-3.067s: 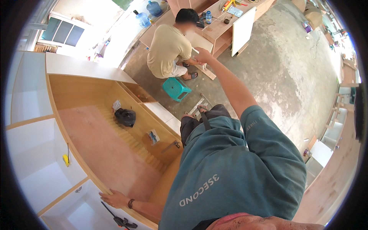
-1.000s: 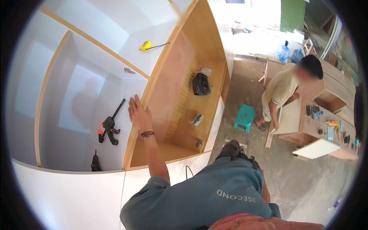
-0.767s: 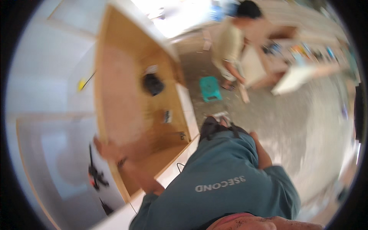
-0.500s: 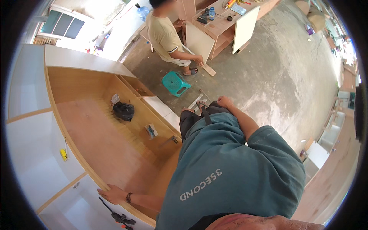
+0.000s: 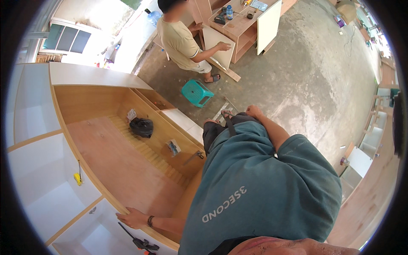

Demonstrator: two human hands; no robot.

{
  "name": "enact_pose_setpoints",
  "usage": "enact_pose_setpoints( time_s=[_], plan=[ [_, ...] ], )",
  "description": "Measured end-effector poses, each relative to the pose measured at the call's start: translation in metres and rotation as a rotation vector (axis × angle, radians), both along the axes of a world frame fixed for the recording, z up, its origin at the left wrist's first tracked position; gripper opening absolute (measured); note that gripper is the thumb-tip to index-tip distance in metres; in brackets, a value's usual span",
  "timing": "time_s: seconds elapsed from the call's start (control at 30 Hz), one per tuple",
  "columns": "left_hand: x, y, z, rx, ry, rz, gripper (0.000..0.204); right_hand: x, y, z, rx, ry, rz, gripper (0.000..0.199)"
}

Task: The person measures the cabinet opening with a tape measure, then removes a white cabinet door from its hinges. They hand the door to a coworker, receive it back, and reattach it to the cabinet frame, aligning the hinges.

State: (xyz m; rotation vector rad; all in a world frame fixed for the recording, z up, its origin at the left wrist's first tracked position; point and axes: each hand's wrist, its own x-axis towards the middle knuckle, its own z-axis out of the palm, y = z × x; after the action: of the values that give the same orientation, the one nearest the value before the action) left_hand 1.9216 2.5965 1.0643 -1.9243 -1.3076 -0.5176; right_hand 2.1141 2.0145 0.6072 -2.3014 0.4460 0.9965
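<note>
My left hand (image 5: 132, 217) grips the wood-edged rim of a large cabinet (image 5: 91, 174), fingers over the edge and a dark bracelet at the wrist. Close to that hand, a black bar clamp with orange pads (image 5: 142, 243) lies at a white compartment. My right hand (image 5: 255, 111) is curled closed beyond my thigh, with nothing visible in it. Inside the cabinet are a black plastic bag (image 5: 141, 127), a small clear packet (image 5: 174, 148) and a metal clamp-like tool (image 5: 196, 156) near my body. A yellow tool with a thin dark shaft (image 5: 77, 178) rests in another white compartment.
A teal plastic stool (image 5: 197, 92) stands on the concrete floor ahead. Past it, a co-worker (image 5: 178, 42) holds a pale panel (image 5: 216, 44) beside a wooden cabinet carcass (image 5: 242, 29) bearing a drill and a blue bottle. White panels (image 5: 361, 161) lean at the right.
The view has shifted slightly, so the cabinet sits lower and farther right. The co-worker's near hand has risen from the panel's lower part to its upper part. My left hand stays on the rim.
</note>
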Motion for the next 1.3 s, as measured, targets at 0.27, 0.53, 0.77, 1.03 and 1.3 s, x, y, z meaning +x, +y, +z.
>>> enact_pose_setpoints(
  time_s=[0.27, 0.53, 0.77, 1.03, 1.3],
  plan=[
    [-0.011, 0.001, 0.000, -0.023, -0.011, 0.033, 0.047, 0.010, 0.003, 0.016, 0.014, 0.012, 0.030, 0.036],
    [-0.006, -0.005, 0.003, -0.079, -0.041, 0.014, 0.048, 0.143, 0.030, 0.055, 0.227, -0.286, 0.011, 0.080],
    [-0.010, 0.013, -0.005, -0.067, -0.030, -0.085, 0.049, 0.293, 0.057, 0.167, 0.209, -0.266, 0.079, 0.079],
    [-0.012, 0.006, 0.000, -0.083, -0.029, -0.085, 0.050, 0.323, 0.073, 0.177, 0.042, -0.300, 0.381, 0.038],
    [-0.010, 0.007, 0.000, -0.059, -0.019, -0.034, 0.048, 0.196, 0.032, 0.082, -0.128, -0.100, 0.422, 0.031]
  ],
)
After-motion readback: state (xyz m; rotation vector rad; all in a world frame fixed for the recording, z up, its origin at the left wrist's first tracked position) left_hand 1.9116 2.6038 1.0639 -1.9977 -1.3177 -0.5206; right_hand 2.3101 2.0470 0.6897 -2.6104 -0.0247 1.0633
